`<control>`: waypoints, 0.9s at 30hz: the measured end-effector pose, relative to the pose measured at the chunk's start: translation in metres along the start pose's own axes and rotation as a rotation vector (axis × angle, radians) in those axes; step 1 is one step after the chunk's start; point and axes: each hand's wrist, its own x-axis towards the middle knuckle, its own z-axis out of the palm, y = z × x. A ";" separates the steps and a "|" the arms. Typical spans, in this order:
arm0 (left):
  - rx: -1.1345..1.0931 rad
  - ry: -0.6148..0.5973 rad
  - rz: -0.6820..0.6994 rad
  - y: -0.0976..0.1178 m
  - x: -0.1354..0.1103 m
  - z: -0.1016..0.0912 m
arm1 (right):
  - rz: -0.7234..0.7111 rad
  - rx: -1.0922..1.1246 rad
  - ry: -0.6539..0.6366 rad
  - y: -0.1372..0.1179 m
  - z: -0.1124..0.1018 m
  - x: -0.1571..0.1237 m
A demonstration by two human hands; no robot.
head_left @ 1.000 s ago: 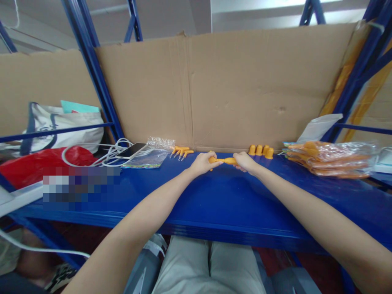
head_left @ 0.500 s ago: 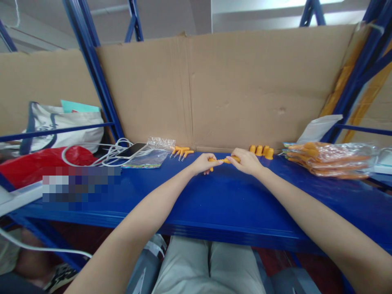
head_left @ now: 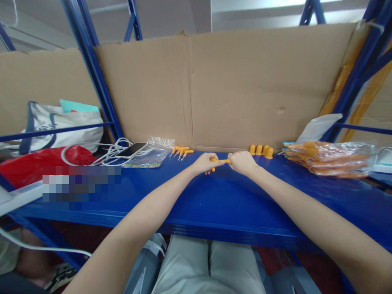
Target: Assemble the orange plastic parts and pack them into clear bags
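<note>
Above the blue tabletop, my left hand (head_left: 207, 164) is closed on the orange handle of a corkscrew (head_left: 213, 169), whose metal part is not visible. Facing it, my right hand (head_left: 243, 162) is wrapped round an orange piece (head_left: 228, 161) in line with the handle. Most of that piece is hidden by the fingers, and I cannot tell exactly how the two parts join. To the left lie several orange-handled corkscrews (head_left: 184, 151) with bare metal spirals. Several orange caps (head_left: 268, 152) stand in a row just past my right hand.
A phone (head_left: 132, 150), white cables (head_left: 108, 155) and a clear plastic bag (head_left: 147, 160) lie at the left. Bagged orange items (head_left: 329, 159) are piled at the right. A cardboard panel (head_left: 239, 90) closes off the back, and blue posts (head_left: 92, 69) frame the table (head_left: 211, 204).
My right hand has rolled over, its knuckles now facing up, and it covers more of the orange piece. My left hand has stayed nearly still.
</note>
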 end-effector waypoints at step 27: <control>0.079 0.071 0.020 -0.002 0.001 0.002 | -0.013 0.010 0.067 0.001 0.001 -0.001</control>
